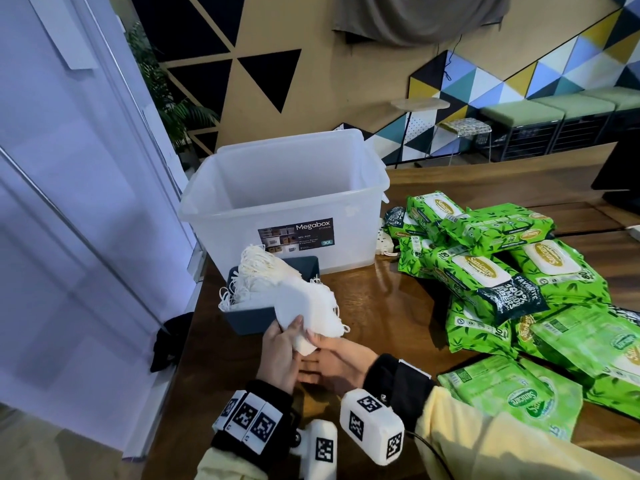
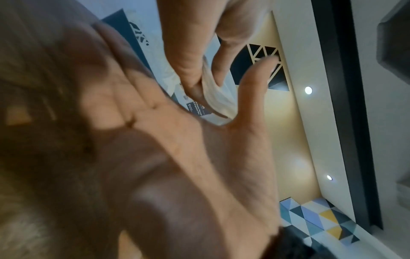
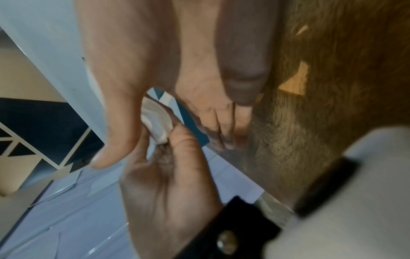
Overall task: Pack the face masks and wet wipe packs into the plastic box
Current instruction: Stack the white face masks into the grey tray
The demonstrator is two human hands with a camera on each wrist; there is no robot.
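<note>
A stack of white face masks [image 1: 308,310] hangs just above the table, in front of a dark tray [image 1: 252,322] that holds more masks [image 1: 256,268]. My left hand [image 1: 280,348] pinches the stack's lower corner; the left wrist view shows its fingers [image 2: 190,70] closed on the white masks [image 2: 217,99]. My right hand [image 1: 336,358] lies palm up under the left one, with fingers and thumb straight and its thumb against the stack. The clear plastic box [image 1: 277,206] stands behind the tray and looks empty. Green wet wipe packs [image 1: 485,271] are heaped on the right.
A white power strip [image 1: 384,240] lies between the box and the wipes. The wooden table [image 1: 374,306] ends at the left close to a white door [image 1: 69,202]. A black cloth [image 1: 166,341] hangs off that edge. A dark screen [image 1: 616,174] stands at the far right.
</note>
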